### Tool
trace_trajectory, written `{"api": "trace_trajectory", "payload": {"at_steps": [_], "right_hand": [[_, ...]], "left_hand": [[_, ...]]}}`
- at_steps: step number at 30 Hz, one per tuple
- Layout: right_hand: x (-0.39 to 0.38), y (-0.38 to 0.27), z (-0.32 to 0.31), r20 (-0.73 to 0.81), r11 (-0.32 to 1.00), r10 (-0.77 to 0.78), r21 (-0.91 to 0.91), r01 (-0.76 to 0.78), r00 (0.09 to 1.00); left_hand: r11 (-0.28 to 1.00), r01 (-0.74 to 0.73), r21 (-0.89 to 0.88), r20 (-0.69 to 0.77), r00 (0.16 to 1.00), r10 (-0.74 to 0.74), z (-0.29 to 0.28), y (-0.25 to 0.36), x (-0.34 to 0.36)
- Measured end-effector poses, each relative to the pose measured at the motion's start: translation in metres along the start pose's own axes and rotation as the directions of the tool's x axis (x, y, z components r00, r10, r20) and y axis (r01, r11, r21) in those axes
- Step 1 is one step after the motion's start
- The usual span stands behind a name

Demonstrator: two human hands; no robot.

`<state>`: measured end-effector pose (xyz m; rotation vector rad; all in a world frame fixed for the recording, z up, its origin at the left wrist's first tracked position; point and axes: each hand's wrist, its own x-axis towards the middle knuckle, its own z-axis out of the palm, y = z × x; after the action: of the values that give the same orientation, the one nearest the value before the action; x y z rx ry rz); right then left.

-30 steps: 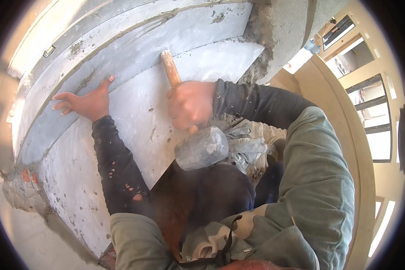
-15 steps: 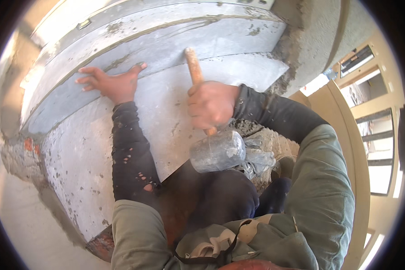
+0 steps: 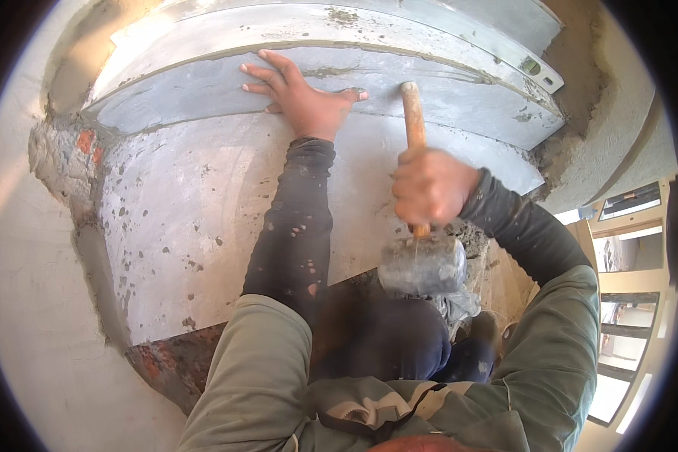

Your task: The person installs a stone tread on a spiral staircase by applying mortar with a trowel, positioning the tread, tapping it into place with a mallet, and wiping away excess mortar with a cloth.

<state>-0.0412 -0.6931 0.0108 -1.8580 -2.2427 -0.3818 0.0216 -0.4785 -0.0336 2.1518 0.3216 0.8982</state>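
My right hand (image 3: 433, 186) is wrapped round the wooden handle of a rubber mallet (image 3: 422, 265). The dark grey head hangs below the fist, and the handle's butt end points up toward the upright grey slab (image 3: 196, 89). My left hand (image 3: 303, 98) lies with fingers spread on the face of that slab, its thumb stretched to the right. In front of the upright slab lies a flat pale slab (image 3: 211, 203), speckled with mortar. The two form a step.
On the step above rests a spirit level (image 3: 531, 66). Broken brick and mortar (image 3: 87, 143) edge the slabs at the left. A plastered wall (image 3: 618, 162) stands at the right, with window frames (image 3: 629, 301) beyond. Below the mallet sits a crumpled grey bag or cloth (image 3: 459, 305).
The view has shifted, so slabs and hands sit differently in the picture. My left hand still lies spread on the upright slab. The mallet stays in my right hand, its head turned slightly.
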Motion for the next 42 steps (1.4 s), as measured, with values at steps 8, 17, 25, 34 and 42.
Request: {"api": "trace_trajectory", "payload": {"at_steps": [8, 17, 25, 34, 42], "right_hand": [[0.048, -0.025, -0.025, 0.003, 0.985, -0.15, 0.088, 0.149, 0.989], [0.039, 0.004, -0.021, -0.078, 0.989, -0.132, 0.063, 0.137, 0.988], [0.053, 0.018, -0.023, 0.001, 0.993, -0.079, 0.088, 0.079, 0.997], [0.104, -0.026, -0.07, 0.178, 0.731, 0.672, -0.002, -0.682, 0.719], [0.194, 0.023, -0.071, 0.275, 0.91, 0.357, -0.317, -0.266, 0.893]], "left_hand": [[1.0, 0.012, -0.029, -0.014, 1.0, -0.012, 0.001, -0.007, -0.003], [0.998, 0.021, -0.052, -0.007, 1.0, -0.021, 0.003, 0.001, -0.004], [0.992, -0.043, -0.121, -0.084, 0.996, 0.033, -0.002, -0.016, 0.002], [0.956, 0.142, -0.259, -0.086, 0.982, -0.169, -0.009, -0.01, 0.0], [0.641, 0.18, -0.746, -0.167, 0.881, -0.442, 0.002, -0.005, -0.002]]}}
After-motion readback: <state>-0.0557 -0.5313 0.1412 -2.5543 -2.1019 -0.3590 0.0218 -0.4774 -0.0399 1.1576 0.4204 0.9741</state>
